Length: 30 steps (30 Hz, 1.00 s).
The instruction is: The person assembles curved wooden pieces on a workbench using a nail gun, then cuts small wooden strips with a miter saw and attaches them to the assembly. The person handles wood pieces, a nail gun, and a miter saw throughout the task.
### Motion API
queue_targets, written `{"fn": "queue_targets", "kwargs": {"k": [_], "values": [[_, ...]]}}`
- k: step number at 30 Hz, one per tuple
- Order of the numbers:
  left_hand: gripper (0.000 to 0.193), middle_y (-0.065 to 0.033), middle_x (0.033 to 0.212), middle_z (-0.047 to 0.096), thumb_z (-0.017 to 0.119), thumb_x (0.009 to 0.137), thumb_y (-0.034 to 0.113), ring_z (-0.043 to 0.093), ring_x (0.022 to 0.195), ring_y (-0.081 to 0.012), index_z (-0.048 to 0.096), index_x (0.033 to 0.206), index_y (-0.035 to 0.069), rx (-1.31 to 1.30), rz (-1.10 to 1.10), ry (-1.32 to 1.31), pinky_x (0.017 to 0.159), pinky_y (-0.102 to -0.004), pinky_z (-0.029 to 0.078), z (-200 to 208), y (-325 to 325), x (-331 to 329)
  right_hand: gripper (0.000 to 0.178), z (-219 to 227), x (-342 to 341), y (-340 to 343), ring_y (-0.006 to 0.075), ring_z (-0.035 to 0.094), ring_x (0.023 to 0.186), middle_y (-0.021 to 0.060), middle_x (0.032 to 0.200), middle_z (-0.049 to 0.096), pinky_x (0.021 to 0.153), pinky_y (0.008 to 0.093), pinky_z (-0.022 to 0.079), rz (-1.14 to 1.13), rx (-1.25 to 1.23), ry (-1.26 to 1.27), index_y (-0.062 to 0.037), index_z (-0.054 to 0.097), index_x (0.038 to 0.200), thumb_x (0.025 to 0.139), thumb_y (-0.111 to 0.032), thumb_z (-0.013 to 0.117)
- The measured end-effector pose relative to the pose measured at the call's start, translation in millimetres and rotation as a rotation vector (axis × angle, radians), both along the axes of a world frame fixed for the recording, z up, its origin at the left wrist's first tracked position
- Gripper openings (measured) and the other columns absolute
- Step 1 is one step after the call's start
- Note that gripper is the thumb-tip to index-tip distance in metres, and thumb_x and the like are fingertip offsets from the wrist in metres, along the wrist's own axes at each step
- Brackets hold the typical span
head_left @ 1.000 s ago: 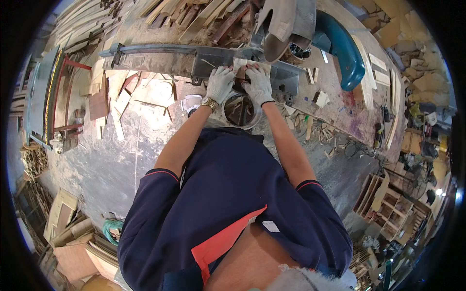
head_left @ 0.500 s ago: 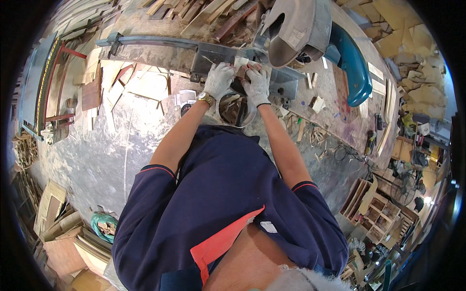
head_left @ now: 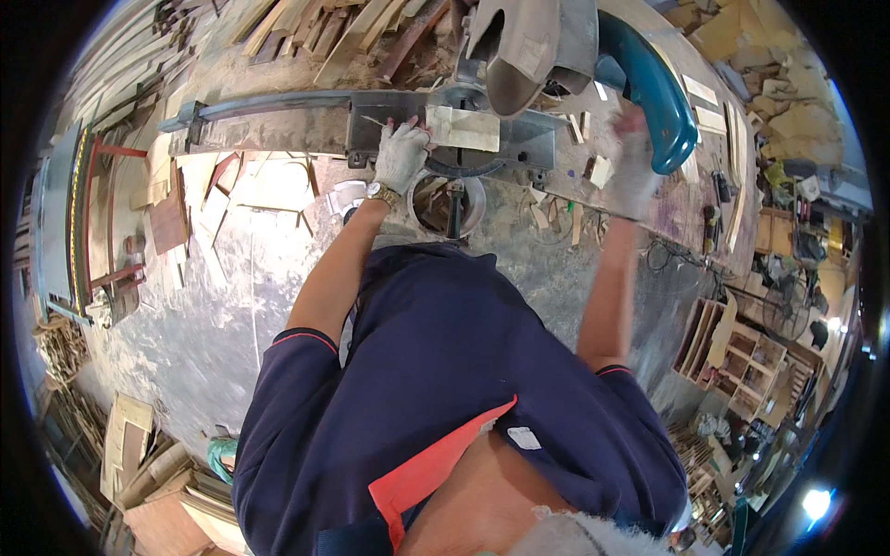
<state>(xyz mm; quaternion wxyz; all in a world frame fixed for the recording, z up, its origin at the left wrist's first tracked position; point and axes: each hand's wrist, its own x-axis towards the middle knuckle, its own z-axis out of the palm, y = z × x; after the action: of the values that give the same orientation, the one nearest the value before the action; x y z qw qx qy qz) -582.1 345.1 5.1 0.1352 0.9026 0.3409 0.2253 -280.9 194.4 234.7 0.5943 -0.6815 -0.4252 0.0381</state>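
A short, pale wood block [head_left: 468,129] lies flat on the bed of a mitre saw [head_left: 375,109]. My left hand [head_left: 401,157], in a white knitted glove, grips the block's left end, fingers bent against it. Over the block's right side hangs the saw's grey blade guard [head_left: 521,60], raised. The saw's curved teal handle [head_left: 669,107] reaches out to the right of it. My gloved right hand [head_left: 635,176] is just left of the handle's lower end, smeared by motion; contact with the handle cannot be made out.
A round bucket [head_left: 475,206] with wood scraps stands below the saw. Long wood strips [head_left: 348,42] lie behind it, thin panels [head_left: 269,181] to the left. Hand tools [head_left: 712,218] rest on the bench at right, with wooden crates [head_left: 732,361] beyond.
My right hand has left the wood block and swung right towards the saw handle. The left hand remains at the block, which now shows more fully.
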Motion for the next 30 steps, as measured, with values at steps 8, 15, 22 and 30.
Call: {"fn": "queue_targets", "kwargs": {"k": [8, 15, 22, 30], "values": [[0.022, -0.0037, 0.116, 0.074, 0.067, 0.090, 0.027, 0.059, 0.130, -0.0247, 0.071, 0.107, 0.015, 0.033, 0.004, 0.015, 0.116, -0.0606, 0.032, -9.0, -2.0, 11.9, 0.030, 211.7, -59.8, 52.7, 0.0388, 0.069, 0.094, 0.0183, 0.103, 0.071, 0.083, 0.0452, 0.054, 0.099, -0.620, -0.984, -0.0106, 0.070, 0.112, 0.095, -0.035, 0.063], [0.021, -0.0025, 0.120, 0.073, 0.065, 0.093, 0.027, 0.058, 0.132, -0.0229, 0.070, 0.110, 0.015, 0.035, -0.020, 0.023, 0.114, -0.0627, 0.032, -11.0, -2.8, 9.6, 0.054, 169.6, -88.7, 37.2, 0.0270, 0.071, 0.088, 0.0177, 0.107, 0.067, 0.074, 0.0360, 0.059, 0.188, -0.773, -0.691, -0.0022, 0.050, 0.138, 0.090, -0.018, 0.069], [0.016, -0.0023, 0.116, 0.074, 0.065, 0.093, 0.024, 0.061, 0.128, -0.0238, 0.068, 0.107, 0.016, 0.061, -0.038, -0.058, 0.112, -0.0683, 0.030, -13.2, -6.2, 11.5, 0.044, 41.7, -137.2, -40.7, 0.0231, 0.068, 0.080, 0.0126, 0.094, 0.066, 0.073, 0.0403, 0.054, -0.116, -0.855, 0.086, 0.0002, 0.052, 0.120, 0.080, -0.010, 0.069], [0.017, -0.0031, 0.115, 0.071, 0.065, 0.095, 0.024, 0.057, 0.134, -0.0251, 0.067, 0.108, 0.014, -0.035, -0.065, 0.020, 0.114, -0.0675, 0.028, 0.5, -6.4, 8.8, 0.035, -26.4, -145.4, -62.5, 0.0194, 0.066, 0.078, 0.0084, 0.088, 0.066, 0.072, 0.0339, 0.054, -0.095, -0.663, 0.182, -0.0008, 0.052, 0.109, 0.077, -0.002, 0.068]]}}
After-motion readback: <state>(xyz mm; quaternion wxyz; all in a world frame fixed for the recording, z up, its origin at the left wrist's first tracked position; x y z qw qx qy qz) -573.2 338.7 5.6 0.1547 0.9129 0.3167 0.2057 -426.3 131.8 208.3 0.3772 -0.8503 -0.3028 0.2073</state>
